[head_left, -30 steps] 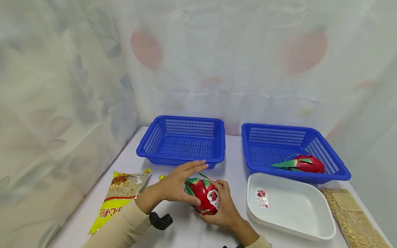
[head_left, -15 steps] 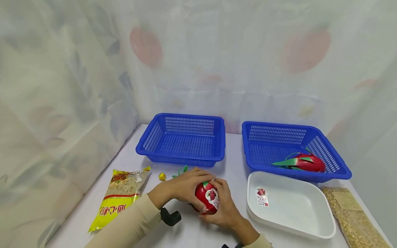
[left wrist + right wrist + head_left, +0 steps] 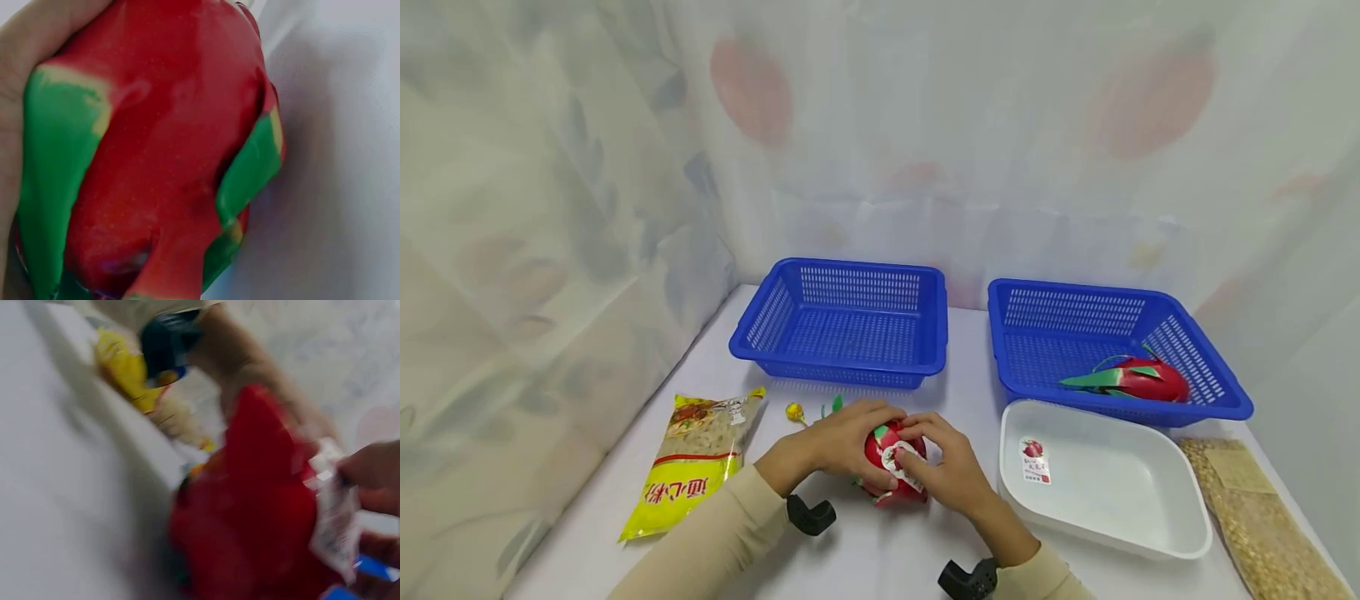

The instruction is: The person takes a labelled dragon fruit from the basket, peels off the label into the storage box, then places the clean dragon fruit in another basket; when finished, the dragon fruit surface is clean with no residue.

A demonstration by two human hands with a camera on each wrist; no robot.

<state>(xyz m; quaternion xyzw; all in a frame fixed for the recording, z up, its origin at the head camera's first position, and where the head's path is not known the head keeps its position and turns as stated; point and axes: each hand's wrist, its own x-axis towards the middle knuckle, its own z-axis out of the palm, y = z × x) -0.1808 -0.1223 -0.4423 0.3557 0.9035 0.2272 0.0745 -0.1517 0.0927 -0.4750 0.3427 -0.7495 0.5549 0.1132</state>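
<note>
A red dragon fruit (image 3: 874, 450) with green-tipped scales and a white sticker (image 3: 898, 457) is at the table's front middle. My left hand (image 3: 842, 442) grips it from the left, thumb in front and fingers over the top. The left wrist view shows its red skin (image 3: 169, 125) close up, with part of the hand along the left edge. From the right, my right hand (image 3: 951, 467) holds the fruit with bent fingers near its top and the thumb on the sticker. In the blurred right wrist view, fingers (image 3: 375, 472) touch the sticker's edge; whether it is lifted is unclear.
Two blue baskets stand behind: the left basket (image 3: 838, 367) and the right basket (image 3: 1015, 383), which has another dragon fruit (image 3: 1153, 381) inside. A white tub (image 3: 1120, 533) stands right. A yellow food bag (image 3: 692, 467), a yellow lollipop (image 3: 794, 411) and a bag of grains (image 3: 1262, 508) lie around.
My left hand has come down over the dragon fruit and grips it. My right hand has shifted, its thumb now on the sticker, which faces more to the front. The view has tilted slightly.
</note>
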